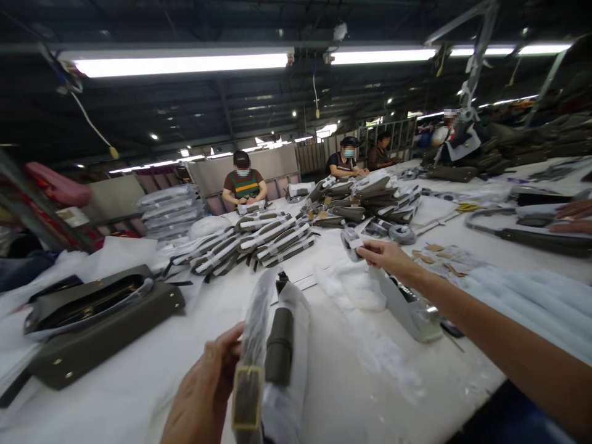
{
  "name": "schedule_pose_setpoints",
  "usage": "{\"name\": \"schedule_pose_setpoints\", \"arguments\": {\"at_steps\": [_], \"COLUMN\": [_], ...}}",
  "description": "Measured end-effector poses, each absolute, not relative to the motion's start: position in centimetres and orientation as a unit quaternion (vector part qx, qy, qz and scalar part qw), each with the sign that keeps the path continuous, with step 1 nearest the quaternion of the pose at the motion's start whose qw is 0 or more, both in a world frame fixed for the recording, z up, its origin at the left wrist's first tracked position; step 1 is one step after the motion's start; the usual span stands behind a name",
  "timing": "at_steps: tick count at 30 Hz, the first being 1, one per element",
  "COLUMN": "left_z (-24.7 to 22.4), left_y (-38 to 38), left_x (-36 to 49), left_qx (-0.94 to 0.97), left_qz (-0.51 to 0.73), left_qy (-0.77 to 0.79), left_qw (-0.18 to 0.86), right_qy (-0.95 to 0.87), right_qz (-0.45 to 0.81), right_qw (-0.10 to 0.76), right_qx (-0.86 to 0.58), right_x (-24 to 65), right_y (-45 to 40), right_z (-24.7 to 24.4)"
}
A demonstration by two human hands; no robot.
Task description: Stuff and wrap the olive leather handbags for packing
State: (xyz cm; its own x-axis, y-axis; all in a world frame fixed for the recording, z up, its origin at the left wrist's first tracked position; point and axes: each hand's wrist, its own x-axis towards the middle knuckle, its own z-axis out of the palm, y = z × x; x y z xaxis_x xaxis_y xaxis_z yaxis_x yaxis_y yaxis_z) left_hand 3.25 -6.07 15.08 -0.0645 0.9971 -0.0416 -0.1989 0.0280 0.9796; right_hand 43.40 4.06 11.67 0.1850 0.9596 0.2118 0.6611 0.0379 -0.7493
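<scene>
My left hand (208, 376) is closed around a dark olive strap (280, 345) partly wrapped in white sheet and clear film, held upright at the front of the table. A gold buckle (246, 398) shows at its lower end, under the film. Farther out, my right hand (383, 256) pinches a small grey coil (350, 242) with a white patch on it. Below that hand stands a tape dispenser (411, 308). More grey coils (402, 234) lie just beyond my right fingers.
An olive handbag (115, 327) lies at the left. Piles of wrapped straps (259, 243) fill the middle. Pale blue padding (522, 302) and yellow scissors (468, 207) are at the right. Another person's hands (576, 216) reach in there. Co-workers (245, 182) sit across the table.
</scene>
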Motion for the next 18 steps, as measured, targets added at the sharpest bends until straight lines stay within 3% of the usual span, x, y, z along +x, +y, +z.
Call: {"name": "schedule_pose_setpoints", "arguments": {"at_steps": [3, 7, 18], "left_z": [16.4, 17.4, 19.2], "left_y": [-6.1, -6.1, -5.2], "left_x": [3.7, 3.8, 4.1], "left_qx": [0.466, 0.527, 0.637], "left_qz": [0.519, 0.434, 0.414], "left_qy": [0.437, 0.391, 0.375], "left_qw": [0.568, 0.617, 0.531], "right_qy": [-0.587, -0.569, -0.502], "right_qz": [0.335, 0.464, 0.545], "right_qw": [0.471, 0.482, 0.572], "right_qx": [-0.566, -0.478, -0.352], "right_x": [36.6, 28.6, 20.4], "right_y": [-0.8, -5.4, -8.6], "right_z": [11.7, 11.3, 14.3]}}
